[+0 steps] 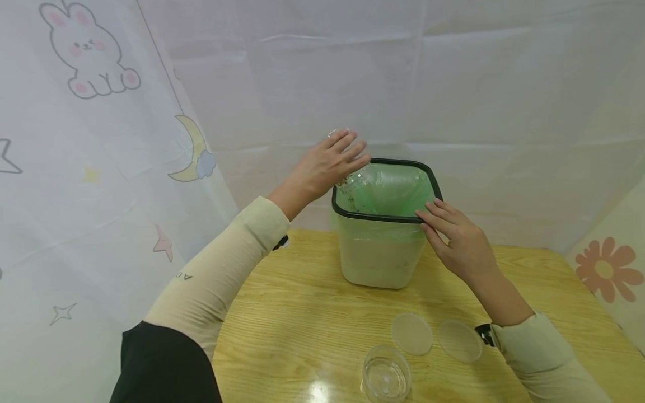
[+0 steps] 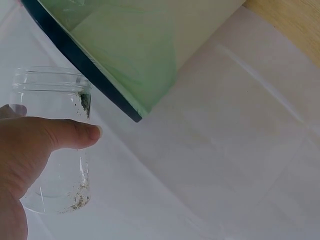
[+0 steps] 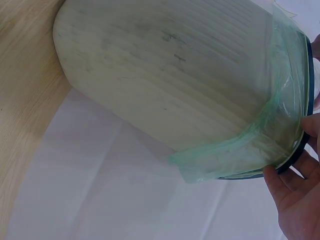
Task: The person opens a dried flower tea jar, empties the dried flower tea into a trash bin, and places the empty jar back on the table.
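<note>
My left hand point(image 1: 335, 159) grips a clear plastic jar point(image 2: 55, 170), its thumb across the jar's side. The jar is tilted with its mouth over the left side of a trash bin point(image 1: 380, 257). Small dark and brown bits cling inside the jar, and some specks show near its mouth. A green bag lines the bin and folds over its black rim point(image 1: 383, 217). At the bin's front right corner, my right hand point(image 1: 461, 243) holds the rim, with fingertips over the edge and the thumb outside. The hand covers part of the jar in the head view.
On the wooden table point(image 1: 292, 313), in front of the bin, lie two round translucent lids point(image 1: 411, 334). A clear round container point(image 1: 386, 375) stands near the front edge. Pale printed curtains point(image 1: 322, 84) hang close behind the bin and at the left.
</note>
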Tool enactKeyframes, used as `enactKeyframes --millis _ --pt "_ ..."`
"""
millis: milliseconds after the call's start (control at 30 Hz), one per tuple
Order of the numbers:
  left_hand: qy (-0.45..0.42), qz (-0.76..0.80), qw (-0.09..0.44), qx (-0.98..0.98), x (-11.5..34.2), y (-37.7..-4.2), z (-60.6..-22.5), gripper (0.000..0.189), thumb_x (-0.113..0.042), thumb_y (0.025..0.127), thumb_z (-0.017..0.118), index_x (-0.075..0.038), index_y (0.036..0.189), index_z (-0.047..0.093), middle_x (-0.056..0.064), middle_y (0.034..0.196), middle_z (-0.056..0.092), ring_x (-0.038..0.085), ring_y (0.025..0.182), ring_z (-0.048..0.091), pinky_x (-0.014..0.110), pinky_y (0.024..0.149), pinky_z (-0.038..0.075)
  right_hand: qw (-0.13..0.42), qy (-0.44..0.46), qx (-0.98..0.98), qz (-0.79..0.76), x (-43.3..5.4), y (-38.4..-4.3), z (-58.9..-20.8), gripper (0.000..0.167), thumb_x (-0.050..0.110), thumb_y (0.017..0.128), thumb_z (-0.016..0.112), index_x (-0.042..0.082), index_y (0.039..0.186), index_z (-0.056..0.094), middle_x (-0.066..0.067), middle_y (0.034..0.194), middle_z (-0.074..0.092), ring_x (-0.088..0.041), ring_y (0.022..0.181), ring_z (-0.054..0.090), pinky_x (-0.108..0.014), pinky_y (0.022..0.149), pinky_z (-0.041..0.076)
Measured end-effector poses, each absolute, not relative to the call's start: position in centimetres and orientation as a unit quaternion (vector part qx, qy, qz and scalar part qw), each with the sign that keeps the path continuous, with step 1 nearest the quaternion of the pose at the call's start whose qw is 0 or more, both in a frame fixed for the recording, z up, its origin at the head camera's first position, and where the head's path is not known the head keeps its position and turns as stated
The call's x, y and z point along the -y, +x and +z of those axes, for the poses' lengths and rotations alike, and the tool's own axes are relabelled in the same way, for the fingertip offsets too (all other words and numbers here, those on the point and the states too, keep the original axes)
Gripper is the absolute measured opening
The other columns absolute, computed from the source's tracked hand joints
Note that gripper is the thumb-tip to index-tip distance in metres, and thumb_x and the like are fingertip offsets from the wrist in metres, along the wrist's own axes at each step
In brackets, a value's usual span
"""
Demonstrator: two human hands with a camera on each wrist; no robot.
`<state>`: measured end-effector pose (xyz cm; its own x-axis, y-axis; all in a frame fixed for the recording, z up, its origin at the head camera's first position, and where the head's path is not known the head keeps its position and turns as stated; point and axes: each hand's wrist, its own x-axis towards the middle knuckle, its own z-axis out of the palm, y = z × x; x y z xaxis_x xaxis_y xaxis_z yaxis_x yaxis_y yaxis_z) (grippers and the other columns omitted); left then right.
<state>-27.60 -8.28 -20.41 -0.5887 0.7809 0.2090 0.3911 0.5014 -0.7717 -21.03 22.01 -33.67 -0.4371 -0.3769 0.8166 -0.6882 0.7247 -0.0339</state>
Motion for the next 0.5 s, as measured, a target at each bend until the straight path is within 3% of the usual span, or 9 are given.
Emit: enactKeyframes --millis 500 --pt "-0.368 0.378 0.295 0.797 8.11 -27.36 -20.44 0.074 0.001 0.098 0.064 -0.021 0.16 0.03 0.006 0.165 0.028 0.03 0.152 0.025 0.042 0.126 0.012 0.417 0.318 0.829 0.193 -21.88 -20.74 -33.5 0.041 0.001 0.085 0.077 0.004 0.125 0.072 -0.018 0.127 0.068 -0.038 0.126 0.059 -0.058 0.094 0.05"
